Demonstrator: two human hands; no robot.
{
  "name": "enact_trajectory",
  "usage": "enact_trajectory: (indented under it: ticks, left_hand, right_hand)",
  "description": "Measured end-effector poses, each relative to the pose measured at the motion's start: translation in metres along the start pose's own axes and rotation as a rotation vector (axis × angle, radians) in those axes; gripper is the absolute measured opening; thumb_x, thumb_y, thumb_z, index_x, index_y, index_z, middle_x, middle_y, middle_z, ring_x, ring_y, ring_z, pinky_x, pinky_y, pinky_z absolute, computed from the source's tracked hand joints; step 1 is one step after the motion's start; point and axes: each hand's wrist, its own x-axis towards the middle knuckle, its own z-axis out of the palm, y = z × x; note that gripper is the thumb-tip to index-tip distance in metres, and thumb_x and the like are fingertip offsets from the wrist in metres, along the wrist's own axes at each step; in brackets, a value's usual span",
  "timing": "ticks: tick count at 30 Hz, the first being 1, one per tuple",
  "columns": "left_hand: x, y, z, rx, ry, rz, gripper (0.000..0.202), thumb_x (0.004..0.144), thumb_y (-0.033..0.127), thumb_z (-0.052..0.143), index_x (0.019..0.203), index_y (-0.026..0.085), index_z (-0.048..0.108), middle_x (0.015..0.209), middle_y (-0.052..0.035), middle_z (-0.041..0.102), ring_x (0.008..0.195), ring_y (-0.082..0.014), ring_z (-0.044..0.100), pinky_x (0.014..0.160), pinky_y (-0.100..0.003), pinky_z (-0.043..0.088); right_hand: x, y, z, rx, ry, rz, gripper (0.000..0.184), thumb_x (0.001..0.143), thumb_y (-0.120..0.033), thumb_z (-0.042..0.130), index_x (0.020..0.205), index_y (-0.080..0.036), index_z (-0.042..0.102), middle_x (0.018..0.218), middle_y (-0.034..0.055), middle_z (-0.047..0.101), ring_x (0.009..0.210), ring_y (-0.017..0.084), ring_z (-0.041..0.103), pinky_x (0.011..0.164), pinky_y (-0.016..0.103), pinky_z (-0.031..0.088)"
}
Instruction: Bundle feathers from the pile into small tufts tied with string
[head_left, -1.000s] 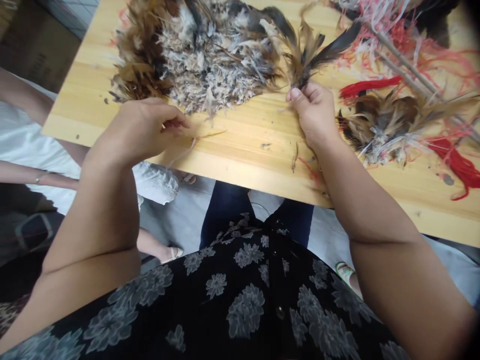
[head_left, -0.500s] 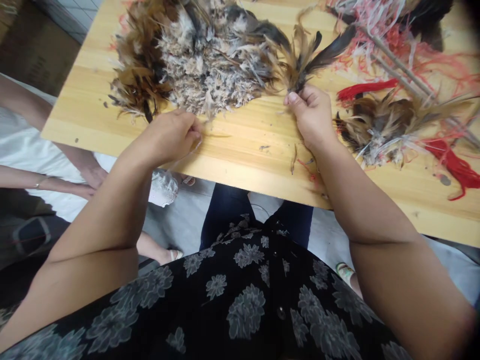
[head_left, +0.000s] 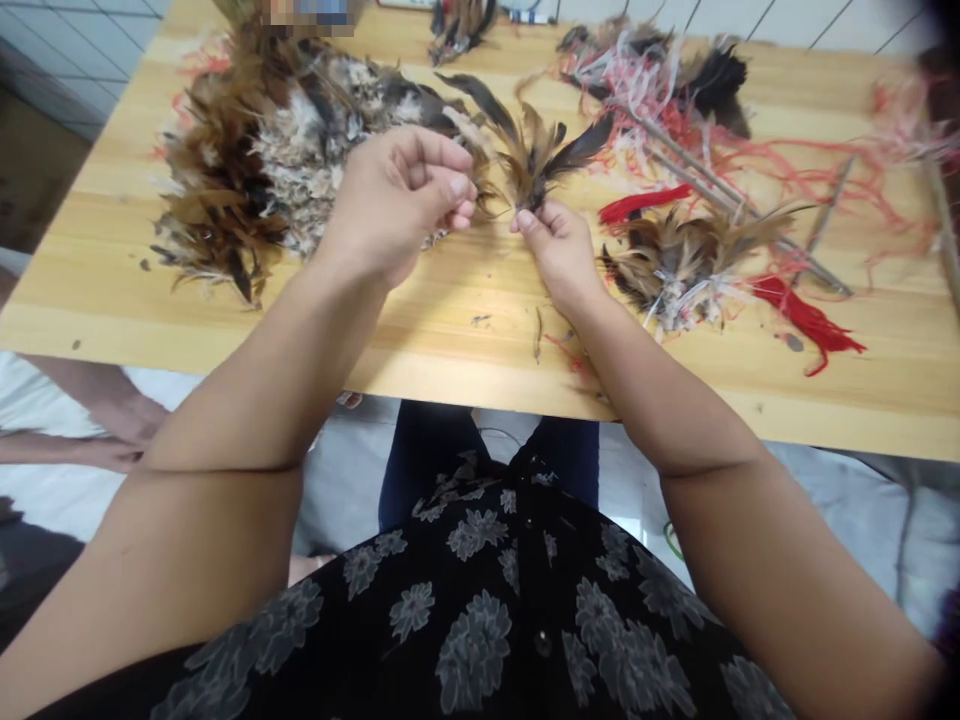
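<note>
My right hand (head_left: 559, 245) pinches a small bunch of brown and black feathers (head_left: 536, 165) by its quill ends, and the tips fan out away from me. My left hand (head_left: 409, 195) is raised over the table, fingers curled with thumb against fingertips. Whatever it may hold is too fine to make out. Behind and left of that hand lies a big pile of feathers (head_left: 300, 165), fluffy grey-white in the middle and glossy brown at the left. To the right of my right hand lies a tied cluster of brown feathers (head_left: 675, 265) with white strands.
Red tassels (head_left: 810, 320) and thin sticks (head_left: 772, 235) lie on the wooden table (head_left: 435, 340) at right, among tangled pink and white strands (head_left: 637, 85). More dark feathers (head_left: 461, 30) sit near the tiled wall. Another person's hands (head_left: 124, 430) are below the table's left edge.
My left hand has risen from the table's front edge and moved right, closer to my right hand. My right hand still grips the feather bunch. The view has shifted to show more wall.
</note>
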Motion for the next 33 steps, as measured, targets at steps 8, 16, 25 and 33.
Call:
enact_trajectory:
  ticks: [8, 16, 25, 33]
  left_hand:
    - [0.020, -0.056, 0.040, -0.041, 0.032, -0.065, 0.039, 0.082, 0.042, 0.103, 0.084, 0.029, 0.066, 0.076, 0.0006, 0.073, 0.076, -0.0228, 0.067, 0.077, -0.043, 0.060]
    - [0.010, -0.059, 0.034, 0.058, 0.023, -0.018, 0.027, 0.092, 0.028, 0.096, 0.083, 0.026, 0.071, 0.084, -0.0007, 0.074, 0.082, -0.0212, 0.068, 0.072, -0.034, 0.056]
    - [0.009, -0.048, 0.032, 0.109, -0.059, -0.040, 0.031, 0.093, 0.035, 0.092, 0.086, 0.026, 0.064, 0.077, 0.0000, 0.066, 0.074, -0.0191, 0.060, 0.073, -0.037, 0.049]
    - [0.012, -0.054, 0.030, 0.145, -0.040, 0.055, 0.030, 0.086, 0.034, 0.093, 0.083, 0.028, 0.065, 0.086, -0.0011, 0.071, 0.085, -0.0234, 0.062, 0.087, -0.043, 0.049]
  right_hand:
    - [0.006, 0.021, 0.005, 0.091, 0.036, -0.026, 0.033, 0.112, -0.046, 0.070, 0.087, -0.023, 0.067, 0.091, 0.0004, 0.074, 0.094, 0.019, 0.071, 0.114, 0.045, 0.064]
    - [0.003, 0.011, 0.005, 0.013, 0.020, -0.024, 0.047, 0.106, -0.053, 0.077, 0.075, -0.024, 0.056, 0.081, -0.0004, 0.060, 0.091, 0.019, 0.065, 0.109, 0.042, 0.064]
    - [0.005, 0.013, 0.002, -0.045, 0.036, -0.041, 0.051, 0.105, -0.060, 0.077, 0.074, -0.023, 0.059, 0.083, 0.0005, 0.058, 0.097, 0.020, 0.065, 0.118, 0.047, 0.061]
    - [0.005, 0.018, 0.001, -0.063, 0.028, -0.051, 0.055, 0.106, -0.056, 0.077, 0.071, -0.024, 0.049, 0.077, -0.0010, 0.049, 0.087, 0.018, 0.063, 0.104, 0.044, 0.065]
